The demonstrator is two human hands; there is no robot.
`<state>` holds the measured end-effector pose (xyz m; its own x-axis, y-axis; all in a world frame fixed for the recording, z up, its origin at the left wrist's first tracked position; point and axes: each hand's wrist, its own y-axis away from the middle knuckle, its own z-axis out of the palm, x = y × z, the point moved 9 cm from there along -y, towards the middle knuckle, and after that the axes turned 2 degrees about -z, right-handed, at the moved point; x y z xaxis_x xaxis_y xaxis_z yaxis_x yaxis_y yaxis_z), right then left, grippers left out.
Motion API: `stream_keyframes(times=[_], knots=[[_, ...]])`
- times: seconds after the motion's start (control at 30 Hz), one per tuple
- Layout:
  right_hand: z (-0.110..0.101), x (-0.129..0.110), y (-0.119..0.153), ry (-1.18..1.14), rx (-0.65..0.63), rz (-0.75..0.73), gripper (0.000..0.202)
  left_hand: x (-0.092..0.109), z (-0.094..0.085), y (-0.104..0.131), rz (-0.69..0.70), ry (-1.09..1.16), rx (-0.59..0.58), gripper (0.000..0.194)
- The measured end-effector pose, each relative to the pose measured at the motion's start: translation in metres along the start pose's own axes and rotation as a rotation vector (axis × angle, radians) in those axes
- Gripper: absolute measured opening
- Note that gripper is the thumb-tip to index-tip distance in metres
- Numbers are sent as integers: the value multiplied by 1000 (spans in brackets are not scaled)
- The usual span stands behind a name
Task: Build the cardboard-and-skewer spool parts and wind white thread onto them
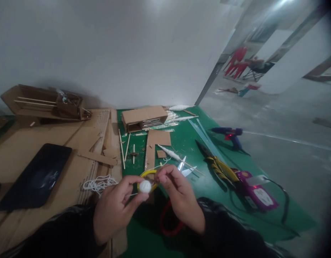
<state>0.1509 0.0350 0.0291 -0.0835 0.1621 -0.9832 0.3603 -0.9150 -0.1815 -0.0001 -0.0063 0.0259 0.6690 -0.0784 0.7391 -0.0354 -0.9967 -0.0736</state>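
My left hand (119, 202) pinches a small white ball of wound string (145, 186) between thumb and fingers. Close to its right, my right hand (180, 195) has its thumb and fingertips pressed together; whatever they pinch is too small to make out. A yellow loop (148, 172) and a red loop (165, 229), which look like scissor handles, show behind and below my hands. Bright blades (182, 164) stick out beyond my right hand. Loose white string (99, 184) lies heaped left of my left hand. A stick wound with white string (169, 152) lies just ahead.
Cardboard sheets (82, 157) and a black tablet (36, 175) lie left. A cardboard box (145, 116) and thin sticks (121, 148) are ahead. Pliers (217, 161), a glue gun (229, 134) and a purple box (258, 190) lie right on the green table (283, 211). A wall (122, 53) stands behind.
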Motion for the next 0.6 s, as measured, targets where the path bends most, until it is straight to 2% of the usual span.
stream_keyframes(times=[0.07,0.13,0.2,0.4,0.5,0.6], knots=[[4,3,-1,-20,-49,41,18,6,-7,1,90,-110,82,28],[17,6,2,-26,-180,103,28,15,-10,4,197,-194,152,28],[27,8,6,-15,-260,145,34,23,-11,8,289,-240,194,26],[22,12,4,-37,-200,184,25,30,-5,7,396,-358,192,21],[12,11,-1,34,-149,149,26,42,-2,13,539,-474,180,10],[13,13,-2,92,-182,169,23,55,-1,21,673,-563,184,16]])
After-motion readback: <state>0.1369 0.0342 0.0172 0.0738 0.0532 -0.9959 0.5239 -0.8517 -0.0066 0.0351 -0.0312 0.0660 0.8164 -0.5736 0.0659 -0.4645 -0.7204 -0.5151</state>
